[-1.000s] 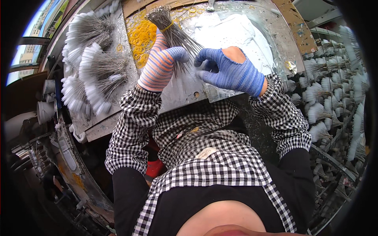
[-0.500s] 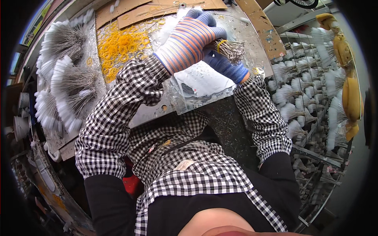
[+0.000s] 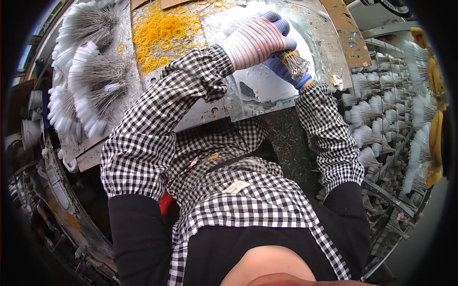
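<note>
My left hand [image 3: 260,40], in a pink, blue and orange striped knit glove, is closed around a bundle of thin twisted-wire brushes [image 3: 298,67]. The looped metal ends stick out to the right of it, and a yellow rubber band [image 3: 287,56] circles the wires beside my fingers. My right hand [image 3: 285,71], in a blue glove, lies under the bundle and the left hand. Its fingers are hidden there. Beneath both hands a white sheet-like surface [image 3: 269,89] covers part of the metal tabletop. The bristle end of the bundle cannot be made out.
Loose yellow rubber bands [image 3: 167,31] lie spread on the table to the left. Several fanned bundles of white-bristled brushes [image 3: 98,71] rest at the far left. On the right stands a wire rack [image 3: 377,114] filled with similar bundles. Brown cardboard [image 3: 350,35] borders the table's right side.
The whole view has shifted, so the table sits higher in it. Against the table, both hands and the bundle have come slightly nearer to me. My left hand keeps its hold.
</note>
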Available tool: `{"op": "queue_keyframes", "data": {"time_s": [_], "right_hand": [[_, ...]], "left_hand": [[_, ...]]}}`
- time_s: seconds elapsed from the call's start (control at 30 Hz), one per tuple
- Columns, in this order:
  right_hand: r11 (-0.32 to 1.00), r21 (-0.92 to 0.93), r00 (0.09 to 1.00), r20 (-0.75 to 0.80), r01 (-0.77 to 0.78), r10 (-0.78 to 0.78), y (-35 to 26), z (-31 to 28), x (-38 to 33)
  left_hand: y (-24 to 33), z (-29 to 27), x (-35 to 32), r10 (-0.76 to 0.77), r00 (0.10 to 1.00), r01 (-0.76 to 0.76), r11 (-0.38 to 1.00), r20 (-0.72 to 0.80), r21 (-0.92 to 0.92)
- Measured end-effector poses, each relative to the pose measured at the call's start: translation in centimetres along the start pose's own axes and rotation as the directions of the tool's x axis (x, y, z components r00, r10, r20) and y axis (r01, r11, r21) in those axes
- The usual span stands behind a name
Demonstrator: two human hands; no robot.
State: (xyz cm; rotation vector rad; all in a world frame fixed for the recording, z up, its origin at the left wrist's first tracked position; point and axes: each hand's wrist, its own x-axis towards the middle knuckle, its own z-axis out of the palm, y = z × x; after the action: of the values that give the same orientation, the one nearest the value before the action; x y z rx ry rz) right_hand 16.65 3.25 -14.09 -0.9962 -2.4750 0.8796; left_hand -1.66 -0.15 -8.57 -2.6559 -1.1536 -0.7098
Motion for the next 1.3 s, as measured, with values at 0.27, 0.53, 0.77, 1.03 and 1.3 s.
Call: {"op": "queue_keyframes", "data": {"time_s": [0.27,0.53,0.77,1.03,1.3], "right_hand": [[0.996,-0.092,0.996,-0.086,0.008,-0.016,3.1,1.7,0.2],[0.977,0.200,0.977,-0.212,0.075,-0.031,5.3,3.8,1.0],[0.980,-0.048,0.767,-0.615,0.195,-0.183,-5.1,-4.8,-8.6],[0.908,-0.095,0.619,-0.702,0.409,-0.352,7.3,2.6,0.7],[0.740,0.037,0.567,-0.669,0.672,-0.481,0.7,5.8,6.8]], "left_hand": [[-0.2,0.2,0.3,0.013,1.000,-0.013,1.000,-0.006,-0.012],[0.2,-2.1,-1.1,-0.087,0.996,0.086,0.995,-0.024,-0.047],[2.7,-3.8,-4.3,-0.860,0.503,-0.081,0.052,-0.085,-0.995],[11.0,-4.6,-13.4,-0.636,0.036,-0.656,-0.597,0.771,-0.462],[12.2,2.4,-20.6,-0.852,0.092,-0.889,-0.304,0.516,-0.342]]}}
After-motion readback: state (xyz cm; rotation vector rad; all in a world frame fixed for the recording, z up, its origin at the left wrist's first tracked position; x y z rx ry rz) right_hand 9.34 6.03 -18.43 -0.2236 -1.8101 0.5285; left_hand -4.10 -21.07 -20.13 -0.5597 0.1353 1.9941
